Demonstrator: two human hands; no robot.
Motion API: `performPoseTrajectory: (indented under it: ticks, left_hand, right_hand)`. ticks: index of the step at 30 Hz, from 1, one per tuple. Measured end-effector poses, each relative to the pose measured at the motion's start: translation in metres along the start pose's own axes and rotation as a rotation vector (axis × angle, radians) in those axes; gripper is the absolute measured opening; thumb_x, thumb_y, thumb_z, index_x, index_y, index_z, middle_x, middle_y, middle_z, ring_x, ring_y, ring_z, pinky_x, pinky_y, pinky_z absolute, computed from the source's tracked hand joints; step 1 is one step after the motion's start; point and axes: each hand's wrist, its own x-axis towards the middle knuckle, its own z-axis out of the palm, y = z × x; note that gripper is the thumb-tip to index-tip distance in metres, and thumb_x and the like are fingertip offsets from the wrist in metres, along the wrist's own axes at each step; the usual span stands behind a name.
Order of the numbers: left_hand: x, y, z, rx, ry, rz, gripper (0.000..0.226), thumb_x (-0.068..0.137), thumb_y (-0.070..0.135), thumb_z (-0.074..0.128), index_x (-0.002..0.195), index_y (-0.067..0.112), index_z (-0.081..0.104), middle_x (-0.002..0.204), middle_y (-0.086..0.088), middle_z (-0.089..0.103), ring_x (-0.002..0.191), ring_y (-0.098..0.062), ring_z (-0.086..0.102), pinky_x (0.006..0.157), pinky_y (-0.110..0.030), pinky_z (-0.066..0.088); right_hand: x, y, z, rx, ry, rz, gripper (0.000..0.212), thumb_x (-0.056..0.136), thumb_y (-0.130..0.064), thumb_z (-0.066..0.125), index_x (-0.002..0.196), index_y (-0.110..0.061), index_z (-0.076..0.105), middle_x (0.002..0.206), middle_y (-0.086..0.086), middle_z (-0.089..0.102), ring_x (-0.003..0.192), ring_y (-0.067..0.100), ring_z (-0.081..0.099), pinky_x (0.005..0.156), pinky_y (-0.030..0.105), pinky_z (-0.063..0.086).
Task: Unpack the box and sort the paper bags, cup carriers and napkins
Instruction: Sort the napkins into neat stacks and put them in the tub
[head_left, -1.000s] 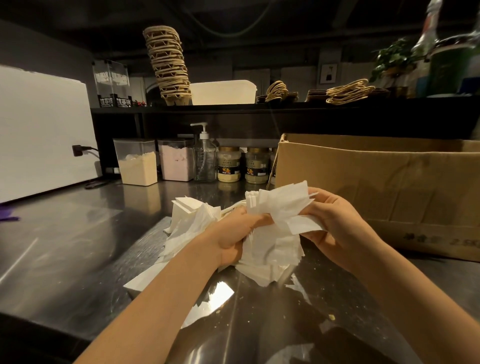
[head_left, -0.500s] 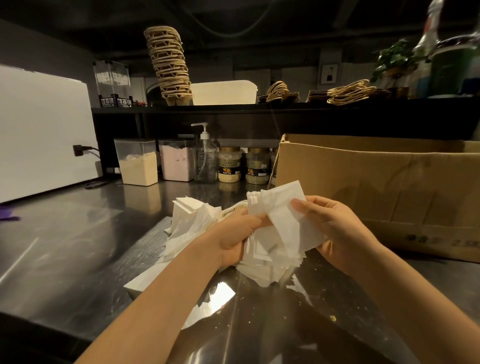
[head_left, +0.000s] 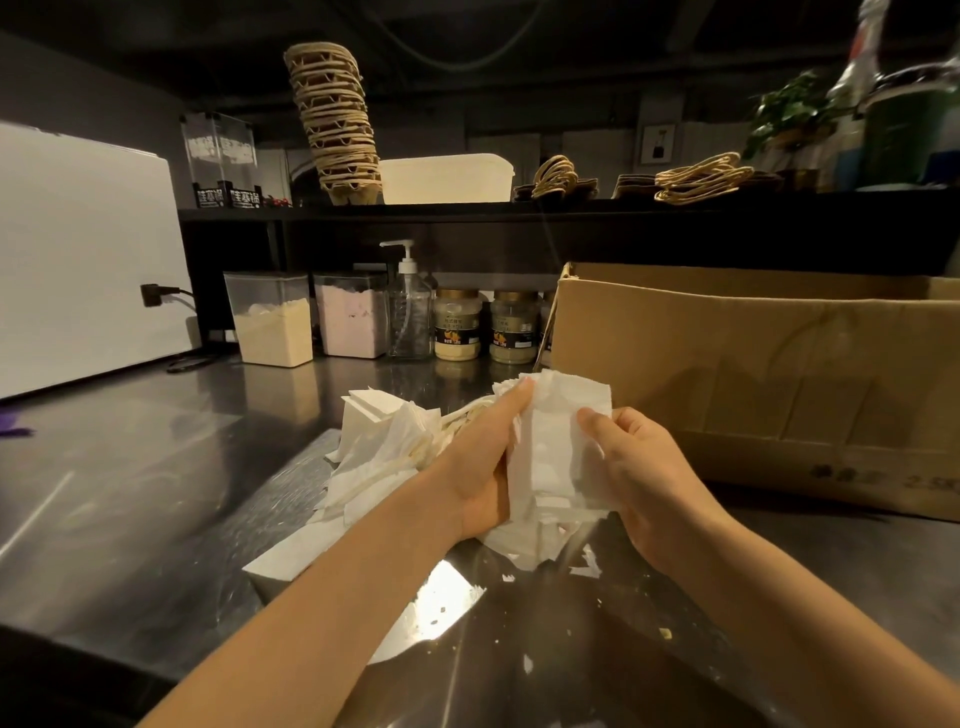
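A bundle of white napkins (head_left: 550, 457) stands upright between my hands above the steel counter. My left hand (head_left: 483, 462) grips its left side, fingers stretched up along the edge. My right hand (head_left: 639, 467) holds the right side with the thumb on the front. More loose white napkins (head_left: 379, 447) lie heaped on the counter just left of my left hand. The open cardboard box (head_left: 753, 374) stands to the right behind my hands. A tall stack of cup carriers (head_left: 337, 124) and flat paper bags with twisted handles (head_left: 701, 174) sit on the upper shelf.
Steel counter (head_left: 130, 493) spreads to the left. Under the shelf stand two powder containers (head_left: 272, 317), a pump bottle (head_left: 410, 306) and jars (head_left: 457, 325). A white bin (head_left: 447, 176) sits on the shelf. A white panel (head_left: 78, 254) with a plugged cable stands at left.
The crumpled napkin bundle has been squared into an upright stack. My left fingers have straightened up along its edge and my right hand has shifted to its right side.
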Motion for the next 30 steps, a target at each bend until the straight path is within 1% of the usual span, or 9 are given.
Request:
performPoseTrajectory:
  ticks: [3,6,8,12,14,16,19,25,30]
  left_hand:
    - [-0.003,0.000,0.003,0.033,-0.025,0.008,0.040,0.091,0.054,0.052,0.104,0.020,0.069,0.098,-0.008,0.075,0.093,-0.026,0.070,0.087,-0.044,0.055]
    - [-0.003,-0.003,0.002,0.100,-0.021,0.033,0.038,0.084,0.034,0.070,0.115,0.013,0.066,0.111,-0.015,0.070,0.104,-0.033,0.067,0.095,-0.050,0.052]
    - [-0.002,-0.003,-0.003,0.093,0.004,0.051,0.033,0.089,0.023,0.067,0.120,0.012,0.064,0.112,-0.016,0.069,0.108,-0.035,0.065,0.093,-0.052,0.053]
    - [-0.001,0.012,-0.018,-0.027,0.070,0.119,0.035,0.091,0.014,0.063,0.126,0.011,0.058,0.110,-0.015,0.069,0.100,-0.032,0.068,0.079,-0.044,0.059]
    - [-0.002,0.019,-0.027,-0.115,0.131,0.162,0.037,0.089,0.015,0.065,0.125,0.009,0.058,0.101,-0.013,0.069,0.092,-0.029,0.068,0.072,-0.041,0.060]
    - [-0.003,0.024,-0.034,-0.193,0.169,0.190,0.036,0.087,0.017,0.066,0.122,0.009,0.060,0.096,-0.011,0.070,0.088,-0.028,0.069,0.068,-0.042,0.061]
    - [-0.002,0.027,-0.039,-0.274,0.238,0.216,0.032,0.088,0.018,0.068,0.118,0.009,0.062,0.097,-0.010,0.072,0.086,-0.027,0.070,0.061,-0.041,0.061]
    - [-0.003,0.030,-0.043,-0.365,0.298,0.227,0.013,0.093,0.018,0.061,0.106,0.015,0.059,0.094,-0.010,0.069,0.086,-0.027,0.068,0.068,-0.044,0.058]
    - [-0.002,0.031,-0.044,-0.380,0.313,0.220,0.017,0.091,0.014,0.059,0.107,0.015,0.056,0.099,-0.012,0.065,0.092,-0.029,0.065,0.074,-0.045,0.056]
  right_hand:
    - [0.000,0.003,0.003,-0.034,0.009,-0.022,0.018,0.098,-0.032,0.050,0.103,-0.015,0.053,0.104,0.005,0.059,0.094,0.022,0.060,0.081,0.039,0.057]
    - [-0.002,0.003,0.004,-0.041,-0.001,-0.059,0.027,0.094,-0.036,0.054,0.100,-0.010,0.056,0.094,0.006,0.058,0.079,0.017,0.054,0.066,0.031,0.050]
    - [-0.002,0.002,0.003,0.010,-0.018,-0.045,0.028,0.096,-0.037,0.052,0.101,-0.010,0.058,0.096,0.006,0.060,0.082,0.018,0.055,0.065,0.029,0.048]
    - [0.002,-0.007,-0.007,0.151,-0.026,-0.039,0.016,0.099,-0.030,0.048,0.098,-0.017,0.058,0.103,0.002,0.062,0.096,0.018,0.060,0.078,0.029,0.049]
    - [0.004,-0.006,-0.012,-0.032,-0.026,-0.129,0.010,0.099,-0.024,0.049,0.102,-0.018,0.056,0.105,0.002,0.062,0.095,0.017,0.062,0.078,0.026,0.051]
    - [0.005,0.000,-0.017,-0.412,-0.041,-0.336,0.009,0.098,-0.018,0.050,0.105,-0.019,0.056,0.101,-0.003,0.062,0.093,0.011,0.061,0.075,0.020,0.051]
    - [0.005,0.010,-0.018,-0.752,-0.133,-0.543,0.020,0.095,-0.012,0.054,0.111,-0.023,0.057,0.105,-0.007,0.058,0.091,0.003,0.056,0.070,0.011,0.048]
    - [0.007,0.017,-0.017,-0.925,-0.376,-0.490,0.043,0.086,-0.014,0.066,0.119,-0.036,0.050,0.123,-0.013,0.036,0.115,0.008,0.043,0.090,0.017,0.044]
    - [0.002,0.018,-0.010,-0.932,-0.367,-0.594,0.033,0.087,-0.030,0.061,0.116,-0.040,0.050,0.128,-0.018,0.033,0.122,0.006,0.032,0.104,0.025,0.034]
